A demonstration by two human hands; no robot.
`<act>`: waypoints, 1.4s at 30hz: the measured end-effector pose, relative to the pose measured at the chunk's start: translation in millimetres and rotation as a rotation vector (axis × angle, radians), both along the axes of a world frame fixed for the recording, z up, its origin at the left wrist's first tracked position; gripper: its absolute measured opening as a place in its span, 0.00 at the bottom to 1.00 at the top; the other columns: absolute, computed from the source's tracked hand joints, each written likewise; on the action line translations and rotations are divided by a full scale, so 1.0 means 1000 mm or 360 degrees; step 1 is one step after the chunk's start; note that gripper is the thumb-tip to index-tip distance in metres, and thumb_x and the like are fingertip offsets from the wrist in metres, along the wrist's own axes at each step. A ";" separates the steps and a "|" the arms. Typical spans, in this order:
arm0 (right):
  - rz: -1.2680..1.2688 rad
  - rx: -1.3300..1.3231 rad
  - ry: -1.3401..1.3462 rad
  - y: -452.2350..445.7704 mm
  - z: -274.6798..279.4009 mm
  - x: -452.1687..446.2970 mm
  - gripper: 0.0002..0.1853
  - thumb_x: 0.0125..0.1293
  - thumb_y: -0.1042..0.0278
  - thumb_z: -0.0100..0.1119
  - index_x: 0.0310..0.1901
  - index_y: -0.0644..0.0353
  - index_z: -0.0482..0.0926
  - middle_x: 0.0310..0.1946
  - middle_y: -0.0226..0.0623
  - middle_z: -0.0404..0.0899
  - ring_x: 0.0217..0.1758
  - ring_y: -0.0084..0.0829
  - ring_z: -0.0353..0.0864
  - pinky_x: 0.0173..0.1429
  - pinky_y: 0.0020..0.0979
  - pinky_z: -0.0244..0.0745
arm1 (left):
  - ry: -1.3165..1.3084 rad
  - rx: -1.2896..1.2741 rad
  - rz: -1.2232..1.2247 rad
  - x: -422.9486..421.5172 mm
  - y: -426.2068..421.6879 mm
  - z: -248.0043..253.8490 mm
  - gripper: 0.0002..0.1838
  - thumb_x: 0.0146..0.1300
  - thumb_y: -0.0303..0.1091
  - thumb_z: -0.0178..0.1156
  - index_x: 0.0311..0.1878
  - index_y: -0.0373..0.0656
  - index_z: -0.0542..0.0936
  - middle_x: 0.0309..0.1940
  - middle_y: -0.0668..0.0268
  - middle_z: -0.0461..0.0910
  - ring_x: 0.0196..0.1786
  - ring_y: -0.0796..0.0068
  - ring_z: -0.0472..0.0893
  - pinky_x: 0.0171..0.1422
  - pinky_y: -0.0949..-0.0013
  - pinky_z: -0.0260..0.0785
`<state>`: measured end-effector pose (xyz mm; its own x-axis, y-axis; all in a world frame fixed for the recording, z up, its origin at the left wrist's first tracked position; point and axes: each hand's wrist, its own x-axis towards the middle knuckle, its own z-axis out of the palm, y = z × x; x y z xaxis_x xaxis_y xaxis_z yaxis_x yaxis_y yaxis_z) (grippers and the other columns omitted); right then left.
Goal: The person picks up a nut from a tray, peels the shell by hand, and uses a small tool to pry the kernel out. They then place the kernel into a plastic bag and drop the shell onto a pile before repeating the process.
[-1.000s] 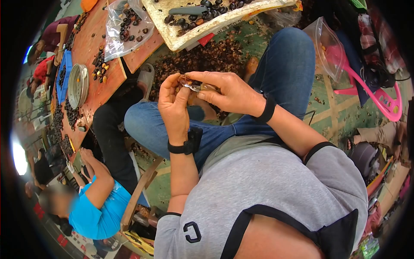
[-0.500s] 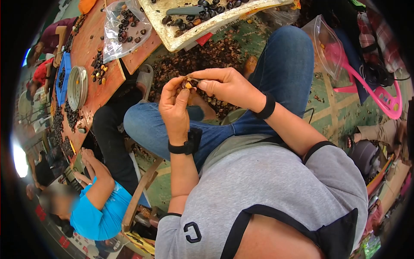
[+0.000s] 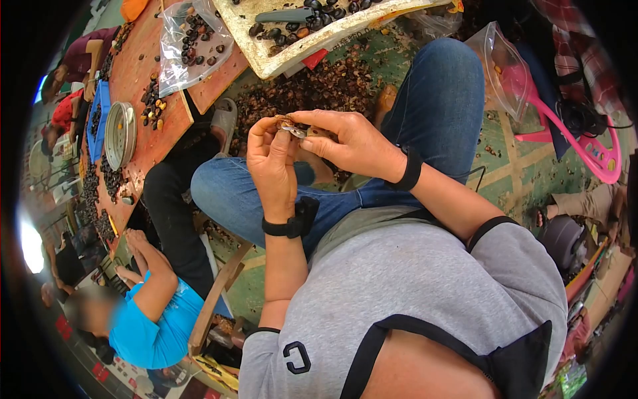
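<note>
Above my lap, my left hand [image 3: 272, 156] pinches a small brown nut [image 3: 284, 124] between thumb and fingertips. My right hand [image 3: 342, 139] is closed on a small metal blade [image 3: 296, 132], whose shiny part lies against the nut. The fingertips of both hands nearly touch, and part of the nut is hidden behind them. Dark nuts and a grey-handled tool [image 3: 286, 15] lie in a white foam box [image 3: 266, 63] beyond my hands.
A wooden table [image 3: 149, 143] at the left bears a clear bag [image 3: 174, 73], a metal tin [image 3: 120, 135] and a blue tray [image 3: 100, 120]. Shells [image 3: 319, 86] litter the floor. A person in blue [image 3: 159, 326] sits at lower left. A pink plastic piece [image 3: 578, 149] lies right.
The blade turned away from the nut half a second ago, and its shiny part is against the nut again. My right hand has shifted slightly down and left.
</note>
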<state>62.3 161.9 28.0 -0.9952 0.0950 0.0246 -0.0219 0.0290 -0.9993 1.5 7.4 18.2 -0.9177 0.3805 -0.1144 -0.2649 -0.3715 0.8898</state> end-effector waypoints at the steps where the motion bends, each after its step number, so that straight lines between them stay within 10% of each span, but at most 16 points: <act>1: -0.0034 0.0121 0.0123 0.000 -0.003 -0.001 0.22 0.64 0.68 0.61 0.60 0.62 0.76 0.32 0.38 0.82 0.33 0.27 0.80 0.39 0.29 0.76 | -0.0001 0.0000 -0.0001 0.000 0.000 -0.001 0.12 0.69 0.24 0.56 0.54 0.38 0.73 0.45 0.66 0.76 0.45 0.78 0.79 0.50 0.75 0.76; 9: -0.0029 0.0307 0.0200 0.003 -0.007 -0.001 0.20 0.64 0.70 0.59 0.59 0.57 0.78 0.34 0.36 0.82 0.35 0.26 0.79 0.41 0.29 0.76 | 0.0129 -0.0120 0.0036 0.000 -0.001 -0.003 0.12 0.67 0.23 0.58 0.53 0.37 0.74 0.47 0.63 0.79 0.47 0.76 0.80 0.53 0.73 0.76; 21: 0.0117 -0.1191 -0.0613 0.006 -0.010 -0.005 0.18 0.69 0.71 0.57 0.59 0.66 0.77 0.37 0.30 0.82 0.34 0.16 0.76 0.37 0.21 0.76 | 0.0214 -0.0223 0.0073 -0.001 0.002 -0.011 0.14 0.64 0.20 0.61 0.52 0.37 0.75 0.47 0.64 0.78 0.48 0.77 0.78 0.56 0.75 0.72; 28: 0.0045 -0.0653 -0.0373 -0.005 -0.005 -0.007 0.19 0.69 0.73 0.55 0.60 0.64 0.76 0.34 0.28 0.81 0.35 0.14 0.76 0.38 0.19 0.75 | 0.0060 -0.0104 0.0109 -0.004 0.001 -0.014 0.13 0.64 0.21 0.61 0.51 0.37 0.74 0.45 0.64 0.78 0.47 0.75 0.79 0.56 0.74 0.72; 34: -0.0335 -0.0950 -0.0545 0.008 -0.020 -0.021 0.19 0.70 0.69 0.53 0.61 0.59 0.76 0.27 0.22 0.74 0.18 0.09 0.61 0.19 0.16 0.57 | -0.0013 0.0144 0.0105 -0.004 -0.003 -0.016 0.14 0.64 0.21 0.61 0.52 0.37 0.74 0.46 0.62 0.79 0.46 0.74 0.80 0.58 0.69 0.75; 42: 0.0248 -0.0132 -0.0227 -0.005 -0.004 -0.016 0.25 0.66 0.68 0.58 0.65 0.63 0.71 0.31 0.31 0.79 0.31 0.18 0.74 0.36 0.24 0.72 | -0.0072 0.0071 0.0168 -0.009 -0.017 -0.025 0.17 0.65 0.27 0.62 0.56 0.36 0.74 0.45 0.65 0.78 0.47 0.74 0.80 0.56 0.69 0.78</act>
